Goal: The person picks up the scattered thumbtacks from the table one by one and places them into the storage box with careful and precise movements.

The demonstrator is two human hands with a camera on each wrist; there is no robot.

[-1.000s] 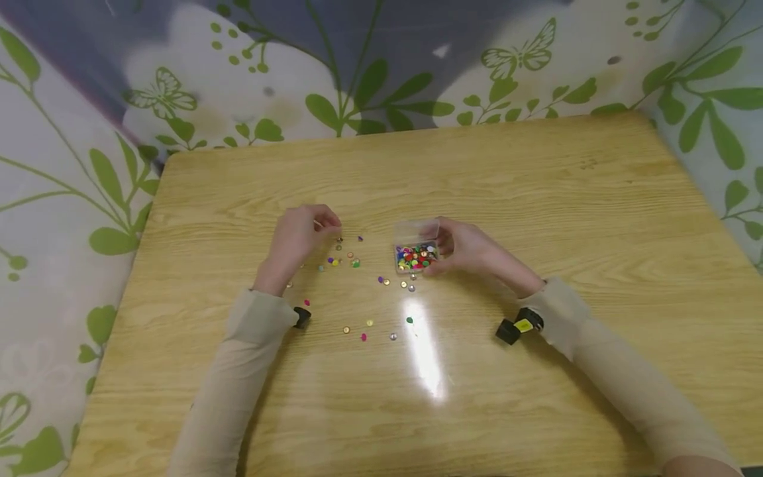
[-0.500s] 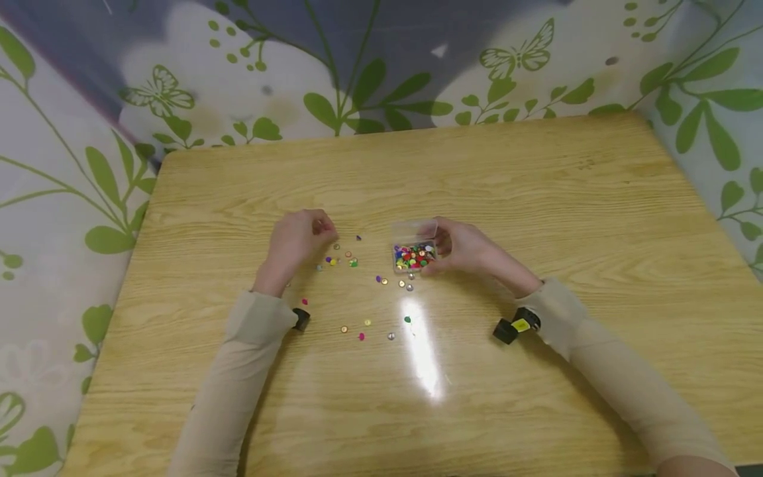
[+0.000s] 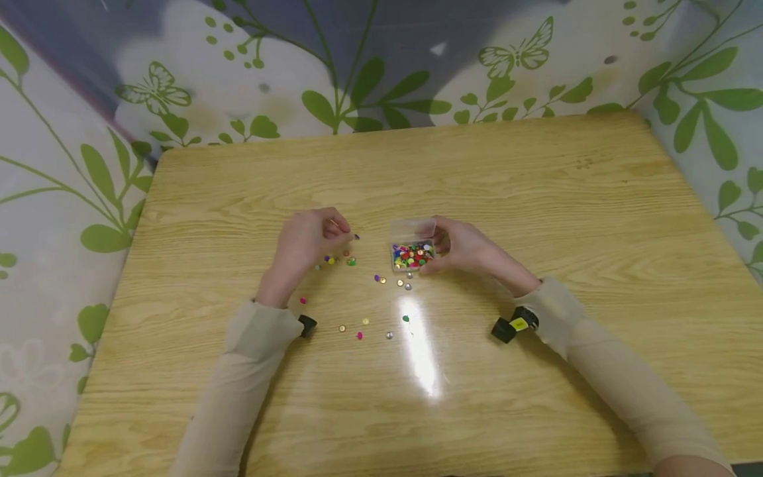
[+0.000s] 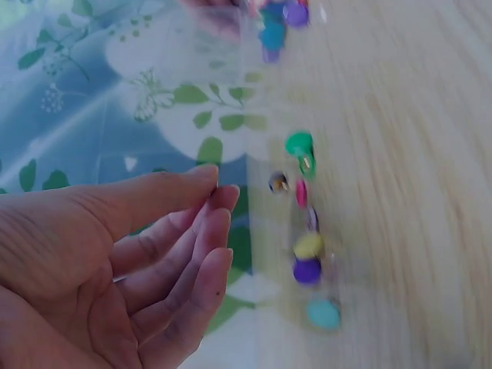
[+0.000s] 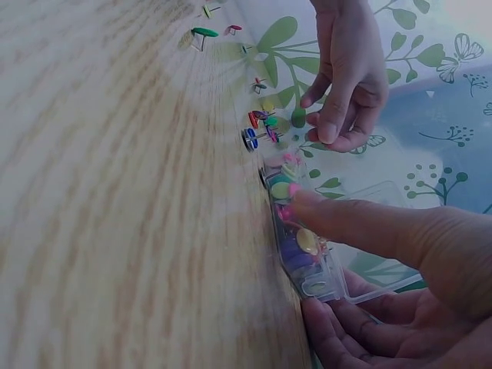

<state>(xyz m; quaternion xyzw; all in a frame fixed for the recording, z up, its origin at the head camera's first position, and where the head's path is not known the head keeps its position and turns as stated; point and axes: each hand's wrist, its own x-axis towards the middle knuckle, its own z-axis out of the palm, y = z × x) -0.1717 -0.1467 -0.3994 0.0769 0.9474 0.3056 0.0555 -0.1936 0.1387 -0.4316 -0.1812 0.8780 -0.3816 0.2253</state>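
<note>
My left hand (image 3: 312,238) is above the table left of the box, thumb and index fingertip pressed together. A dark speck, apparently a mostly hidden thumbtack (image 4: 214,191), shows between those fingertips in the left wrist view. A purple thumbtack (image 3: 357,236) lies right by the fingertips in the head view. My right hand (image 3: 465,244) grips the right side of a small clear plastic box (image 3: 393,266), its lid raised at the back. Its thumb (image 5: 361,223) lies along the front rim. Colourful thumbtacks (image 3: 412,254) fill the box.
Loose thumbtacks lie scattered left of the box, including a yellow one (image 3: 331,261) and a green one (image 3: 352,263). Others lie nearer the person, such as a pink one (image 3: 359,336) and a silver one (image 3: 389,335). A patterned wall (image 3: 381,66) borders the wooden table (image 3: 536,179).
My left hand drew slightly back, then moved right toward the purple thumbtack, covering spots where thumbtacks showed earlier. The right hand and box stay in place.
</note>
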